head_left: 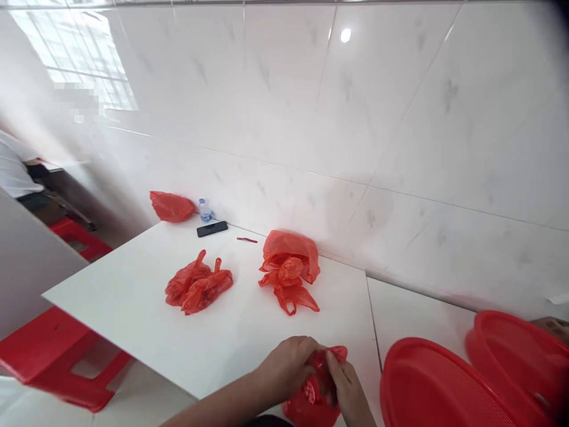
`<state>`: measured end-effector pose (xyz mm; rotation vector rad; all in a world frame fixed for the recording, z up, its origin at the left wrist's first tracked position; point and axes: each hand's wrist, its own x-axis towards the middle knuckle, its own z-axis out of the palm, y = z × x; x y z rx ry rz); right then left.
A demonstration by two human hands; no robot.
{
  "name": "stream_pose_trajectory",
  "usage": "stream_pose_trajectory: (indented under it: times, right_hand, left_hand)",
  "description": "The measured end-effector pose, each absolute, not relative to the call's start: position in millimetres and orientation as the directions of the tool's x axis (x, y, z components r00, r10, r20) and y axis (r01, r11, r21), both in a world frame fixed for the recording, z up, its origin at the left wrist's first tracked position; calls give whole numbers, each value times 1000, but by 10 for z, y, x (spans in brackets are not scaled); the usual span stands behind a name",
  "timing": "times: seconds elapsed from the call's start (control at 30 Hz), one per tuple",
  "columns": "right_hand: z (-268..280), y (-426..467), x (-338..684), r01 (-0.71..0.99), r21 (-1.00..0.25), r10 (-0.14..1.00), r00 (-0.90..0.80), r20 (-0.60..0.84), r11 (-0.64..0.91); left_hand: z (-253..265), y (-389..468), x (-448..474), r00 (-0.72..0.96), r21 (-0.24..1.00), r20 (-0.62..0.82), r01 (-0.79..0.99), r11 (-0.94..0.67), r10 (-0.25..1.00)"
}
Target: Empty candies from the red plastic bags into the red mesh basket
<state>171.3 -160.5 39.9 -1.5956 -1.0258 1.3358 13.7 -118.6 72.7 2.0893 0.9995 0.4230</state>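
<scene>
Close to the near edge of the white table [249,332], both my hands are closed on the gathered top of a red plastic bag [311,412]. My left hand [291,365] grips it from the left, fingers curled around the plastic. My right hand [344,379] pinches it from the right, with a bit of bag sticking up between the two. What the bag contains cannot be made out. Beyond them lies a crumpled red bag [291,270] against the wall, and a second crumpled red bag [198,284] with its handles up rests further left.
Right of the table stand two red plastic basins [438,379]. Along the wall are a black phone [212,229], a water bottle [205,211], a small red strip [247,240] and a puffed red bag [172,207]. A red stool [48,344] stands left; a person [15,166] sits beyond.
</scene>
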Motion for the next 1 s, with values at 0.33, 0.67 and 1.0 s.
stream_pose_trajectory:
  times: [0.33,0.67,1.0]
  right_hand:
    - [310,-1617,1874,134,-971,970,-120,-212,-196]
    - [379,-1479,1849,246,-926,957,39,-287,-288]
    - [-244,-1442,2278,427,-812,885,414,-215,-397]
  left_hand:
    - [489,-1061,95,500,825,-136,535,-182,855]
    - [491,-1114,141,536,809,-126,543,-226,835]
    - [341,-1060,-392,478,602,-346,773,-200,807]
